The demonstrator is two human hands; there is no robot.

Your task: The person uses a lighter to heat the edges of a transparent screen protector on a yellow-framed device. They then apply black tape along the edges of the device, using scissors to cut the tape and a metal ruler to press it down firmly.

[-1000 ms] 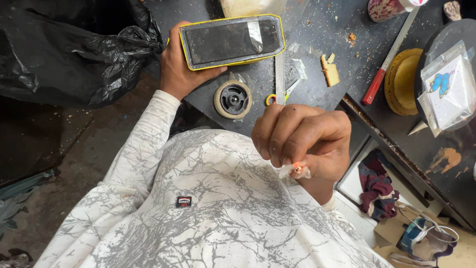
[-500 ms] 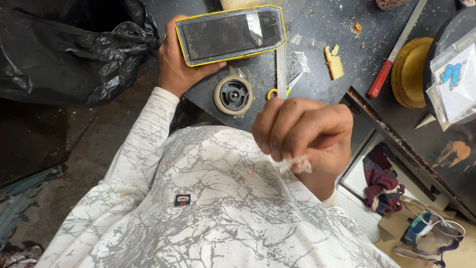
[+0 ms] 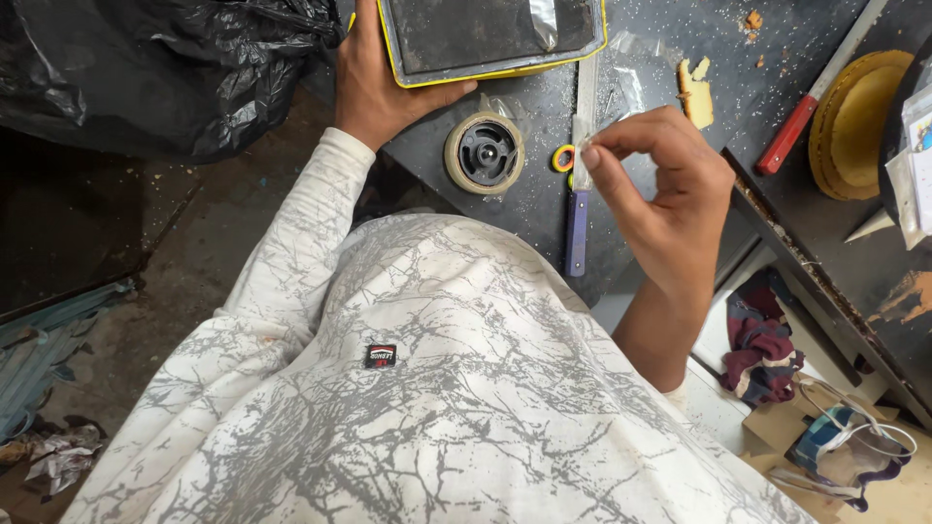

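Seen from the head camera, the person is leaning over a dark, speckled workbench (image 3: 524,209) running across the top of the frame. The left hand (image 3: 383,82), at upper centre, is gripping the near edge of a flat tablet (image 3: 490,34) in a yellow rubbery case, fingers curled under it and thumb lying along its rim. The tablet's grey back is looking dull and dusty, with a strip of shiny film at its top. The right hand (image 3: 665,199), right of centre, is hanging above the bench with thumb and forefinger pinched together; whether anything tiny is sitting between them I cannot tell. Just behind those fingertips a narrow craft knife (image 3: 580,209) with a purple handle is lying on the bench, beside a small yellow ring (image 3: 564,158). A round roll of tape (image 3: 484,152) with a black ribbed core is resting below the tablet. A crumpled black plastic bag (image 3: 155,73) is filling the upper left.
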